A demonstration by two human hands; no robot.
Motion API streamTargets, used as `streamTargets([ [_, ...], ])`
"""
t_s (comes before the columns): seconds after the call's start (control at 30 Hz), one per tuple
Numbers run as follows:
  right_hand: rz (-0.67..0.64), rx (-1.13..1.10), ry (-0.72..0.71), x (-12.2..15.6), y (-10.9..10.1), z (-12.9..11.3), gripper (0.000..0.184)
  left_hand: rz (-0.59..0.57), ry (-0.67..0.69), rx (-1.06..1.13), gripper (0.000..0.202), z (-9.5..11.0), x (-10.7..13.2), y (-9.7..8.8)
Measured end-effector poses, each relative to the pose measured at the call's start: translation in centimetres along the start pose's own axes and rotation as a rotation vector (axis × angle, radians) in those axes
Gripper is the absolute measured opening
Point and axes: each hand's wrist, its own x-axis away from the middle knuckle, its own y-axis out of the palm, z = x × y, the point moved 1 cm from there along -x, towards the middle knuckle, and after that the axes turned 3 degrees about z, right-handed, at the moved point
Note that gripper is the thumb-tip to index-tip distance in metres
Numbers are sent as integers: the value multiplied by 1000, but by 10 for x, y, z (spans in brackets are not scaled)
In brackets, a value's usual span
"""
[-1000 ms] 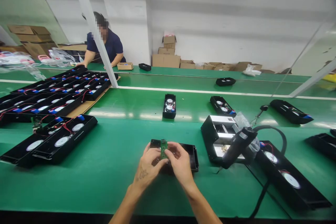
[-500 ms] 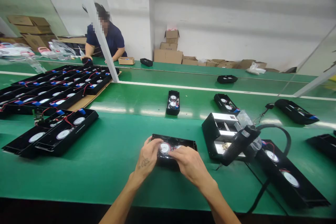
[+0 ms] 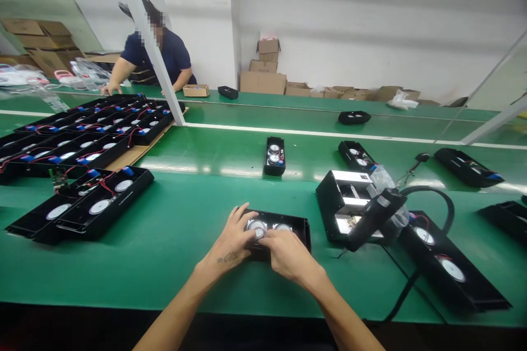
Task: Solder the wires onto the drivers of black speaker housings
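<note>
A black speaker box (image 3: 303,226) lies open side up on the bench in front of me, with two round white-backed speakers showing inside. My left hand (image 3: 231,238) grips the box's left end, its fingers over the far edge and its thumb by the left speaker (image 3: 257,228). My right hand (image 3: 291,256) is closed, its fingertips pressed together at the inner edge of that speaker. Whatever lies between those fingertips is hidden. The right speaker (image 3: 282,228) is partly covered by my right hand.
A black electric screwdriver (image 3: 374,220) hangs by a black-and-silver fixture (image 3: 329,205) on my right. Longer speaker boxes (image 3: 477,285) lie beyond it, others (image 3: 105,208) on the left. Several boxes stand on the green belt (image 3: 214,148). A co-worker (image 3: 173,60) stands across it.
My left hand has spread over the box's left end. My right fingers have curled in tighter at the left speaker. Across the belt, the co-worker's hand has let go of a black box and shifted left.
</note>
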Motion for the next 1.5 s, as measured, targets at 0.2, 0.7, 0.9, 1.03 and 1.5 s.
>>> streamTargets([
  [0.2, 96, -200, 23, -1, 6, 0, 37, 44, 16, 27, 42, -6, -5, 4],
  [0.7, 66, 42, -44, -10, 5, -3, 29, 119, 36, 126, 26, -16, -2, 8],
  [0.9, -32, -102, 34, -18, -5, 2, 30, 57, -49, 248, 21, -9, -16, 1],
  [1.03, -156, -223, 81, -38, -31, 26, 11, -144, -293, 404, 30, -14, -48, -8],
  [1.5, -159, -311, 117, -60, -46, 51, 27, -332, -461, 532, 45, -33, -82, -12],
])
